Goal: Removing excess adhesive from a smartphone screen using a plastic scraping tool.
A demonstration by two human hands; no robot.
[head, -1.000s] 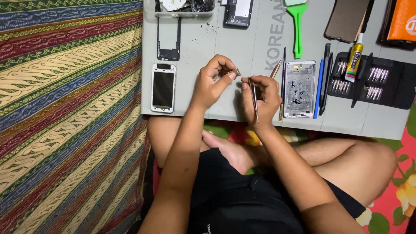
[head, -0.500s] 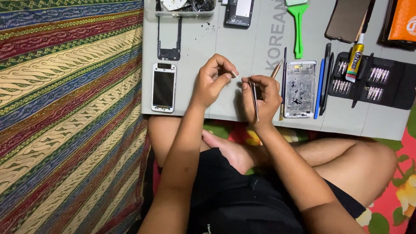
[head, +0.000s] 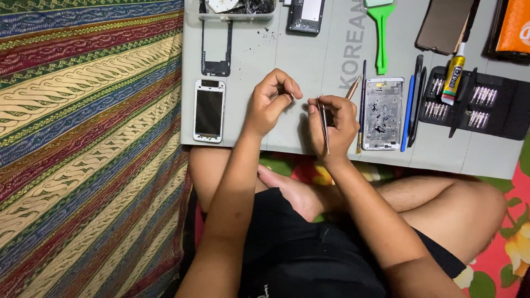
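Tweezers (head: 324, 128) gripped in right hand (head: 333, 128), tips pointing back toward body, over grey mat (head: 309, 55). Left hand (head: 269, 103) pinched shut at fingertips, just left of tweezers; pinched item too small to tell. White phone screen (head: 209, 110) laid far left of tweezers; bare phone frame (head: 382, 113) just right, blue pry tool (head: 408, 113) beyond.

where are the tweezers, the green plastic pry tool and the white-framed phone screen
thin metal tweezers (head: 324, 128), head view, mid-shaft, held in the right hand (head: 333, 126)
green plastic pry tool (head: 380, 38), head view, on its handle
white-framed phone screen (head: 208, 110), head view, centre of the dark glass
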